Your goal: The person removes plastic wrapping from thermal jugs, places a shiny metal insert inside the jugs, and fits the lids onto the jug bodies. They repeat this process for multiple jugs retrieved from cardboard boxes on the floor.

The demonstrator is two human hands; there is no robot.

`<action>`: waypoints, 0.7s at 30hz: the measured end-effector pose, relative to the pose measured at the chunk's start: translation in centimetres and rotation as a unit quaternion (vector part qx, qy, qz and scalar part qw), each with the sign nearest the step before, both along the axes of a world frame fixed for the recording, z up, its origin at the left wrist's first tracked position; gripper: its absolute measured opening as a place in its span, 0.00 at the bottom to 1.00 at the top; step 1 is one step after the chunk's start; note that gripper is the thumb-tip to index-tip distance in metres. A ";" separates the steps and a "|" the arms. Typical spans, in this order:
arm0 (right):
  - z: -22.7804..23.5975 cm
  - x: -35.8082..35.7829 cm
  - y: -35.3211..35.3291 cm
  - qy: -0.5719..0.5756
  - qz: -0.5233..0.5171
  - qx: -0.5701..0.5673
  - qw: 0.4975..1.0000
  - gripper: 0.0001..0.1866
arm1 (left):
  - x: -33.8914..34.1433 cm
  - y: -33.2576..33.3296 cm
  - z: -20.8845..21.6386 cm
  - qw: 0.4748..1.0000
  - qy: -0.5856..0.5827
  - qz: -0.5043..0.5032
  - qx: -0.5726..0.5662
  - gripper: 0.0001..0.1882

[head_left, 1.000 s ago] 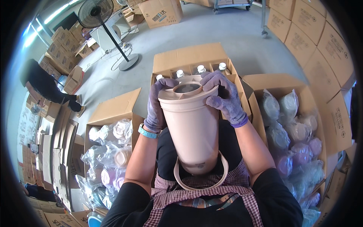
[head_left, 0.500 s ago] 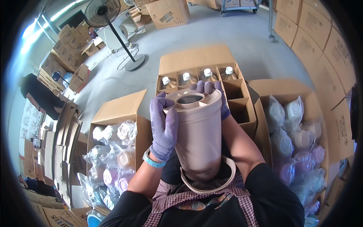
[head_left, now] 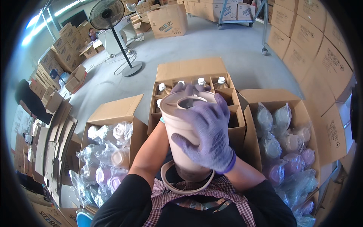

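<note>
A tall beige plastic jug (head_left: 181,130) stands upright in front of my chest, its carrying loop hanging at the bottom. Its lid (head_left: 170,103) has a round dark opening. My left hand (head_left: 189,88), in a purple-grey knit glove, reaches behind the jug, its fingers curled over the far rim; the palm is hidden. Across the near right side lies my right hand (head_left: 208,132), gloved alike, thumb on the wall and fingers up by the lid. Beyond the jug sits a divided carton (head_left: 191,68) with several white-capped bottles in its far cells.
Open cartons of plastic-wrapped cups flank me, one at left (head_left: 138,132) and one at right (head_left: 251,140). Stacked boxes (head_left: 308,53) line the right side. A floor fan (head_left: 132,69) stands ahead. Flattened cardboard (head_left: 53,151) leans at far left, near another person (head_left: 32,102).
My right hand has come from the far right side round to the jug's near face. My left hand has gone from its left side to behind it. The view has shifted slightly.
</note>
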State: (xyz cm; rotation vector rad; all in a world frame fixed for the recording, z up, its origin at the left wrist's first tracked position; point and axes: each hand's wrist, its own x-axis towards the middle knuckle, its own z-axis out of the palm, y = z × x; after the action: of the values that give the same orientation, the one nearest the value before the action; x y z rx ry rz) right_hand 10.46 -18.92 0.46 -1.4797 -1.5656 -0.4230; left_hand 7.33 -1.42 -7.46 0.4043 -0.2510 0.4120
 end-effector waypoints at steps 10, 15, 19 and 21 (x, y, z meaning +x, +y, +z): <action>-11.1 9.2 7.9 0.466 0.411 0.119 0.774 0.25 | -9.3 -0.3 -0.8 0.749 0.246 0.401 0.466 0.27; -15.8 11.3 13.6 0.557 0.595 0.190 0.547 0.23 | -9.3 -4.8 2.1 0.515 0.237 0.538 0.623 0.17; -13.1 11.2 11.2 0.514 0.501 0.119 0.686 0.19 | -10.1 -4.5 3.9 0.409 0.230 0.554 0.688 0.36; -11.0 11.1 7.8 0.448 0.527 0.075 0.718 0.24 | -9.7 -5.4 6.3 0.341 0.169 0.551 0.742 0.42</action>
State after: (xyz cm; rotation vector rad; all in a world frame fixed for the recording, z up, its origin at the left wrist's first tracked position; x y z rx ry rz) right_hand 21.60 -11.15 -10.51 -0.3049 -1.2147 0.7395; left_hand -2.34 -6.78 -1.15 2.6102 0.2305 1.3958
